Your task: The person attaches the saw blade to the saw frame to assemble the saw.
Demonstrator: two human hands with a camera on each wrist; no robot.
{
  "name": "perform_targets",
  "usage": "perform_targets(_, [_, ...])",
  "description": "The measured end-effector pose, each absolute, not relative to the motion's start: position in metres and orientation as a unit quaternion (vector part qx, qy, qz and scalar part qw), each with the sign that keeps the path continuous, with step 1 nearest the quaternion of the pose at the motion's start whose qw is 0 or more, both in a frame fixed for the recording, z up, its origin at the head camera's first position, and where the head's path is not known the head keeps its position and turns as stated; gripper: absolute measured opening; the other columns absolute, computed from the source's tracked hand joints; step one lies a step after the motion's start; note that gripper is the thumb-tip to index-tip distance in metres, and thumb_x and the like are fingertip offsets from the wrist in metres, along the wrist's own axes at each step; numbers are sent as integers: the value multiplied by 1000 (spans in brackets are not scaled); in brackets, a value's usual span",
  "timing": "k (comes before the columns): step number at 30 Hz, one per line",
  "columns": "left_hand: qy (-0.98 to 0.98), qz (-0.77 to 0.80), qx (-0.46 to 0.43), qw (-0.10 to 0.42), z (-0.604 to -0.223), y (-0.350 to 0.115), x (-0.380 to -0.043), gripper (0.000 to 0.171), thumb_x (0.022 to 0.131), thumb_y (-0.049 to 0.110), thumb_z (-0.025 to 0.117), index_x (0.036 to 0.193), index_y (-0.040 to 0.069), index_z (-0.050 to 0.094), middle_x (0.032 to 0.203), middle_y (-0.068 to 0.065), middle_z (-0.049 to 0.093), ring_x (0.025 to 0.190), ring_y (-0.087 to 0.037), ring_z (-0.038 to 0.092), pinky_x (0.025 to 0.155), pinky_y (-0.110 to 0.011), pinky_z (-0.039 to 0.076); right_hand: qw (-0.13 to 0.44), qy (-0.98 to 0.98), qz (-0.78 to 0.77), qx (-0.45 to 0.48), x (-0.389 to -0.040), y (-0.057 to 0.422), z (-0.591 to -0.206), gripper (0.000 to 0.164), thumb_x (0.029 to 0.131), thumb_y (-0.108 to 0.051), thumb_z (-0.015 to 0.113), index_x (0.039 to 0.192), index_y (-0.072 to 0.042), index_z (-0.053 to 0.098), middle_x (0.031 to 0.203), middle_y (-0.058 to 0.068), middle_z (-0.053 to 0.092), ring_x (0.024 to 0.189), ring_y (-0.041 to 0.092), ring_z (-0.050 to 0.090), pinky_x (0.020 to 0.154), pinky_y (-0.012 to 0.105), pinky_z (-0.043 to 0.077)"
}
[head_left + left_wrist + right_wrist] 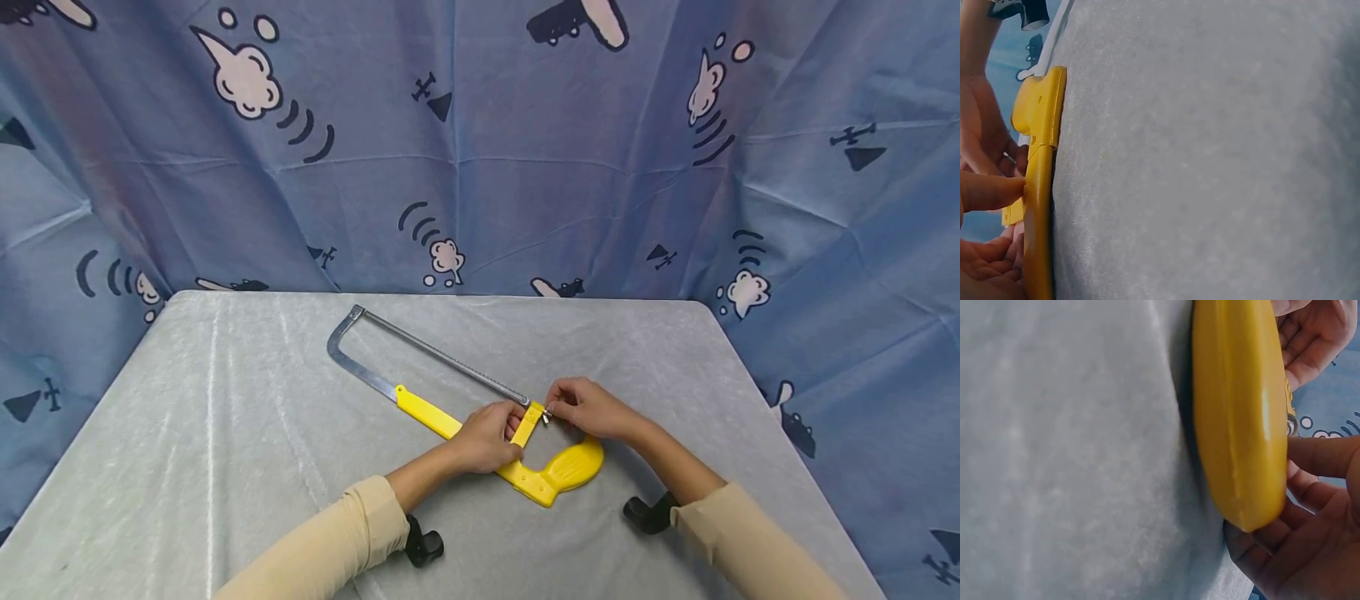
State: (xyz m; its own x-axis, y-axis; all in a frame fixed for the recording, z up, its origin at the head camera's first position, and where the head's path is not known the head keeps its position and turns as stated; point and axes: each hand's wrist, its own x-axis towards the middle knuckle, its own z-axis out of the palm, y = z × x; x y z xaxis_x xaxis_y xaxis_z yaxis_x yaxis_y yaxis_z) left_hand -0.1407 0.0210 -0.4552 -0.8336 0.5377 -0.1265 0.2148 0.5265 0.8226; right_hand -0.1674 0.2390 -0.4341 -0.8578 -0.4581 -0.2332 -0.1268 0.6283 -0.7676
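Note:
A hacksaw [427, 410] lies on the cloth-covered table, with a yellow and bare-metal frame and its blade [450, 360] toward the far side. My left hand [483, 437] holds the yellow frame near the handle [573, 467], thumb on the near side and fingers by the upright post. With thumb and index finger, my right hand [596, 408] pinches the small metal wing nut [547, 415] at the blade's handle end. In the left wrist view the yellow frame [1040, 219] appears edge-on. The right wrist view has the yellow handle [1241, 412] covering the wing nut.
A grey-white cloth [247, 467] covers the table. Behind and beside it hangs a blue patterned curtain [510, 200]. Black wrist-worn devices, one at the left wrist [424, 546] and one at the right wrist [648, 514], sit just above the table.

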Motion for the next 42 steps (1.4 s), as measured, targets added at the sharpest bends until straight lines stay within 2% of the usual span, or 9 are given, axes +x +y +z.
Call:
perform_targets(6, [855, 432, 221, 184, -456, 21, -141, 39, 78, 1, 76, 115, 2, 61, 89, 2, 55, 82, -10, 51, 73, -23, 42, 123, 922, -319, -179, -160, 233, -431, 9, 94, -3, 65, 85, -6, 65, 76, 0, 58, 66, 14, 51, 60, 27, 47])
perform_targets(11, [856, 430, 223, 182, -455, 21, -141, 40, 78, 1, 75, 116, 2, 61, 89, 2, 55, 83, -11, 51, 74, -23, 42, 63, 946, -237, -214, -151, 228, -426, 10, 87, 1, 66, 87, -9, 67, 79, -3, 59, 68, 11, 51, 64, 29, 47])
perform_targets(19, [857, 429, 223, 181, -455, 21, -141, 40, 79, 1, 75, 116, 2, 61, 90, 1, 56, 82, -10, 51, 74, -23, 42, 49, 954, -178, -235, -146, 227, -423, 16, 78, -5, 74, 92, -9, 67, 81, -3, 60, 68, 9, 50, 64, 28, 47])
perform_targets(27, [858, 427, 225, 176, -456, 21, -141, 39, 78, 2, 75, 115, 3, 61, 90, 3, 56, 82, -9, 51, 74, -22, 42, 25, 964, -130, -229, -145, 221, -425, 29, 75, -25, 87, 89, -9, 68, 79, -2, 59, 67, 11, 49, 63, 30, 45])
perform_targets(42, [860, 423, 220, 182, -455, 20, -141, 40, 79, 4, 75, 117, 4, 61, 90, 4, 55, 82, -7, 50, 74, -22, 42, 17, 962, -157, -221, -145, 222, -429, 24, 77, -21, 86, 88, -8, 69, 78, -1, 61, 66, 10, 50, 63, 30, 46])
